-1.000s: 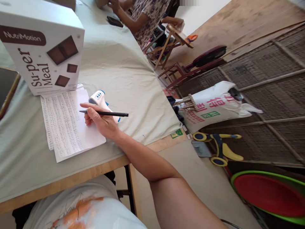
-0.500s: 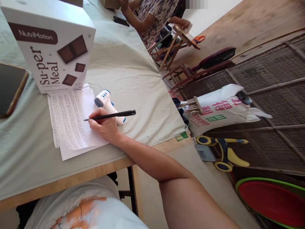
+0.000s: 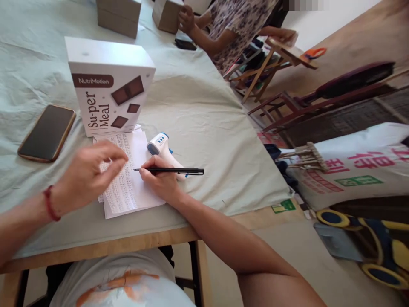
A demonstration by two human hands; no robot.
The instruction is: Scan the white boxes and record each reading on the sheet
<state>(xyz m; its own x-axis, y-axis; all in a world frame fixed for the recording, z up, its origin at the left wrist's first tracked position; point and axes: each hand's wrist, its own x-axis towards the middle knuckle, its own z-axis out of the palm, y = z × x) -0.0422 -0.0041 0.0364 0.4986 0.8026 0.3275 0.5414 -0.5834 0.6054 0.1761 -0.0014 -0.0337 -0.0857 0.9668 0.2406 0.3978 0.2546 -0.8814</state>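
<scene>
My right hand (image 3: 161,179) rests on the papers and is closed around a black pen (image 3: 179,171), whose tip points left at the sheet. Small rows of handwriting fill the left part of the top paper (image 3: 123,192), while its right side is blank. Over the left part of the sheets hovers my left hand (image 3: 92,172), slightly blurred, with its thumb and fingertips brought together and nothing visible in them. A white and blue infrared thermometer (image 3: 162,149) lies just beyond my right hand. Behind the papers a white NutriMotion box (image 3: 111,102) stands upright on their far edge.
A phone (image 3: 47,132) lies left of the box on the cloth-covered table (image 3: 198,128). Across the table, another person's hand (image 3: 186,19) touches a cardboard box (image 3: 164,16); a second box (image 3: 118,17) stands nearby. On the right are a white sack (image 3: 358,162) and a child's balance bike (image 3: 380,243).
My left hand has come into view from the left, above the papers. The view has shifted, so the table's things appear farther right and the phone shows whole. The pen stays in my right hand.
</scene>
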